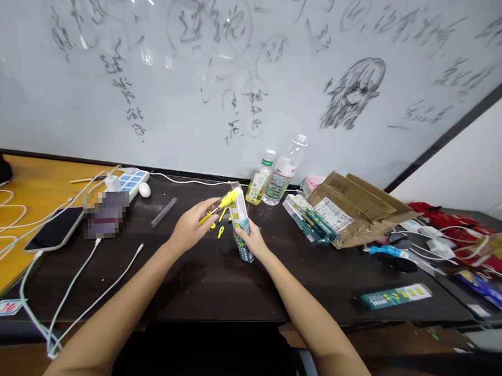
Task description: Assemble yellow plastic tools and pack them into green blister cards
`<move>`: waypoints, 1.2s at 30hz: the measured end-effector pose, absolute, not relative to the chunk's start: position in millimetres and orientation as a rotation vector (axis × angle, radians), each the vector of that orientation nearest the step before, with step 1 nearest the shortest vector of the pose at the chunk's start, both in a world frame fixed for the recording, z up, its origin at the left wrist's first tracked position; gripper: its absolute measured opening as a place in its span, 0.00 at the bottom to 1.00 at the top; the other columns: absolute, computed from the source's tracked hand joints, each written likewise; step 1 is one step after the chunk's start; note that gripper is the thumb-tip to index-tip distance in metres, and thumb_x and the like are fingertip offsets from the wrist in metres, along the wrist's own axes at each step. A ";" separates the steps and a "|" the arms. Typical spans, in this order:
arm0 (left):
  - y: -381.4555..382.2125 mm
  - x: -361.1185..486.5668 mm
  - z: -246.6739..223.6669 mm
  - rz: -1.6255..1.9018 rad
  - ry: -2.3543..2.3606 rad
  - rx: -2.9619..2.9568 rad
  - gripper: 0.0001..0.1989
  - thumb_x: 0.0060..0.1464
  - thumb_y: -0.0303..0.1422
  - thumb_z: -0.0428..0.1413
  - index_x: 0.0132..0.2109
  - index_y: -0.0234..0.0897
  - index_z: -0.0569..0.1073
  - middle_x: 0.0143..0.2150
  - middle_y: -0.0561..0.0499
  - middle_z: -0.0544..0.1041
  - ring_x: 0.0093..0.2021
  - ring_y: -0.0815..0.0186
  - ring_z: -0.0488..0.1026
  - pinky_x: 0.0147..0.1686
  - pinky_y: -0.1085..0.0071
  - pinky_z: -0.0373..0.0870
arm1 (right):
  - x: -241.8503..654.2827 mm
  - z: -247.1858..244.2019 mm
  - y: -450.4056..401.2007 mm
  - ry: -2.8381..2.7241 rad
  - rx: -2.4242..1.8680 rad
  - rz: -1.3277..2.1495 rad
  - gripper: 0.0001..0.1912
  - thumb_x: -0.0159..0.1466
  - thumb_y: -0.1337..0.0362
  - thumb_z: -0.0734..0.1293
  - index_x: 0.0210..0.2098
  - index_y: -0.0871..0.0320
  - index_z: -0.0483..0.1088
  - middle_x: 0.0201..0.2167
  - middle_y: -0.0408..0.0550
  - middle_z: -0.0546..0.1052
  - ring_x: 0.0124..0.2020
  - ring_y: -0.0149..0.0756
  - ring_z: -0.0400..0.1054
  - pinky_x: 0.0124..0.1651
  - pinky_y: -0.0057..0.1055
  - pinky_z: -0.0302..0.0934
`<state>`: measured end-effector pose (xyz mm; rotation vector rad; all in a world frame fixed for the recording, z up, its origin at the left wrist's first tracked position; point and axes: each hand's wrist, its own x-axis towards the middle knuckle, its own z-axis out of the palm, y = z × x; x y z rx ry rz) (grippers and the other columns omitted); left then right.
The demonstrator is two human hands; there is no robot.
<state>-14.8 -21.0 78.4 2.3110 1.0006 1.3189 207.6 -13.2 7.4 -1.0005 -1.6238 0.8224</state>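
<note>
My right hand (253, 239) grips a long, narrow cardboard box (241, 221), white and teal with yellow lettering, held tilted with its open end up. My left hand (195, 225) is closed on a bunch of small yellow plastic pieces (227, 199), whose far ends are at the box's open top. Whether they reach inside it I cannot tell. A few loose yellow pieces (220, 232) lie on the dark table (188, 279) between my hands. To the left of them lies a clear plastic tube (164, 212).
Behind the box stand an oil-coloured bottle (261, 179) and a water bottle (284, 172). More narrow boxes (310, 218) lie by a brown paper bag (351, 206); another box (395, 296) is near the front right. Phones (55, 228), white cables (74, 281) and a power strip (133, 181) occupy the left.
</note>
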 end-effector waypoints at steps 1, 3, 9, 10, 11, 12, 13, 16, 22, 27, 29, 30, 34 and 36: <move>-22.1 -20.1 85.7 1.263 1.019 2.406 0.21 0.60 0.38 0.49 0.59 0.40 0.65 0.53 0.46 0.73 0.46 0.63 0.73 0.46 0.66 0.70 | 207.4 7.2 -13.6 -1.637 -1.002 0.805 0.21 0.58 0.53 0.65 0.46 0.58 0.65 0.29 0.45 0.74 0.29 0.37 0.69 0.32 0.33 0.66; -24.7 -30.6 96.7 1.205 1.099 2.499 0.21 0.60 0.38 0.48 0.59 0.41 0.65 0.51 0.47 0.74 0.46 0.62 0.73 0.46 0.65 0.69 | 206.9 7.4 -14.9 -1.648 -1.006 0.794 0.21 0.58 0.54 0.65 0.48 0.58 0.66 0.31 0.46 0.75 0.33 0.39 0.70 0.35 0.34 0.66; -34.6 -60.7 108.2 1.047 1.248 2.648 0.22 0.60 0.39 0.48 0.60 0.45 0.65 0.50 0.48 0.75 0.46 0.61 0.73 0.47 0.64 0.68 | 204.9 12.1 -20.1 -1.772 -1.002 0.704 0.22 0.59 0.55 0.64 0.50 0.58 0.64 0.39 0.49 0.76 0.38 0.41 0.70 0.42 0.36 0.65; -36.7 -64.7 109.5 1.032 1.267 2.682 0.22 0.60 0.39 0.48 0.60 0.45 0.65 0.49 0.48 0.76 0.45 0.62 0.73 0.46 0.64 0.69 | 204.4 13.2 -21.2 -1.796 -1.003 0.678 0.21 0.59 0.55 0.64 0.50 0.58 0.64 0.41 0.50 0.75 0.39 0.42 0.70 0.43 0.37 0.65; -39.1 -68.2 111.1 1.022 1.290 2.720 0.22 0.59 0.39 0.48 0.60 0.46 0.65 0.48 0.48 0.76 0.44 0.62 0.74 0.45 0.66 0.69 | 203.9 14.3 -22.5 -1.818 -1.008 0.654 0.21 0.59 0.55 0.64 0.50 0.58 0.63 0.42 0.50 0.75 0.40 0.42 0.70 0.44 0.37 0.64; -41.7 -71.3 113.2 1.012 1.319 2.757 0.22 0.59 0.39 0.49 0.60 0.46 0.65 0.46 0.48 0.76 0.42 0.62 0.74 0.43 0.67 0.69 | 203.3 15.5 -24.0 -1.838 -1.019 0.633 0.21 0.59 0.55 0.64 0.50 0.58 0.63 0.42 0.50 0.75 0.40 0.42 0.70 0.44 0.37 0.64; -44.3 -74.0 116.0 0.996 1.353 2.794 0.22 0.59 0.39 0.49 0.60 0.47 0.65 0.45 0.48 0.77 0.40 0.63 0.74 0.40 0.69 0.70 | 202.6 16.8 -25.7 -1.855 -1.037 0.614 0.22 0.59 0.56 0.64 0.50 0.57 0.62 0.42 0.50 0.75 0.40 0.42 0.70 0.44 0.36 0.64; -52.2 -80.2 128.3 0.914 1.444 2.890 0.22 0.58 0.40 0.49 0.59 0.48 0.67 0.41 0.49 0.76 0.33 0.65 0.74 0.30 0.73 0.67 | 200.3 20.8 -31.5 -1.908 -1.110 0.564 0.22 0.60 0.56 0.64 0.51 0.56 0.59 0.41 0.49 0.76 0.38 0.42 0.70 0.41 0.35 0.63; -55.1 -90.8 163.8 0.719 1.334 2.938 0.20 0.55 0.40 0.52 0.54 0.46 0.72 0.35 0.48 0.75 0.27 0.66 0.71 0.28 0.74 0.64 | 195.7 27.9 -40.3 -2.059 -1.174 0.459 0.21 0.61 0.54 0.63 0.51 0.55 0.59 0.39 0.49 0.76 0.36 0.42 0.71 0.38 0.33 0.62; -40.8 -98.2 197.0 0.472 1.128 2.933 0.19 0.50 0.43 0.55 0.49 0.47 0.76 0.34 0.49 0.75 0.30 0.65 0.72 0.33 0.71 0.66 | 197.1 29.4 -40.8 -2.127 -1.094 0.435 0.21 0.61 0.54 0.63 0.51 0.55 0.62 0.41 0.50 0.75 0.38 0.42 0.71 0.40 0.33 0.62; -34.1 -99.4 206.9 0.366 1.076 2.948 0.18 0.49 0.42 0.55 0.48 0.49 0.76 0.33 0.51 0.76 0.30 0.65 0.72 0.34 0.71 0.67 | 197.7 29.8 -40.4 -2.141 -1.074 0.423 0.20 0.61 0.54 0.64 0.50 0.55 0.63 0.42 0.50 0.75 0.39 0.42 0.72 0.41 0.33 0.62; -30.8 -99.7 209.9 0.343 1.082 2.947 0.18 0.49 0.41 0.56 0.48 0.49 0.76 0.33 0.51 0.76 0.30 0.65 0.73 0.34 0.71 0.67 | 197.6 30.1 -40.4 -2.157 -1.069 0.413 0.20 0.61 0.54 0.64 0.50 0.55 0.64 0.42 0.51 0.76 0.39 0.43 0.72 0.40 0.32 0.62; -18.9 -100.7 210.6 0.282 1.144 2.979 0.20 0.48 0.42 0.57 0.49 0.45 0.76 0.36 0.48 0.77 0.32 0.63 0.73 0.35 0.70 0.66 | 195.2 31.5 -42.6 -2.250 -1.024 0.377 0.19 0.61 0.54 0.64 0.49 0.55 0.66 0.43 0.51 0.76 0.40 0.43 0.72 0.40 0.33 0.62; -15.5 -102.6 210.8 0.204 1.140 3.009 0.20 0.49 0.43 0.56 0.50 0.45 0.76 0.38 0.47 0.76 0.34 0.63 0.74 0.36 0.70 0.66 | 194.7 31.9 -44.0 -2.257 -1.003 0.382 0.19 0.61 0.55 0.64 0.50 0.54 0.66 0.43 0.51 0.76 0.40 0.43 0.72 0.41 0.33 0.62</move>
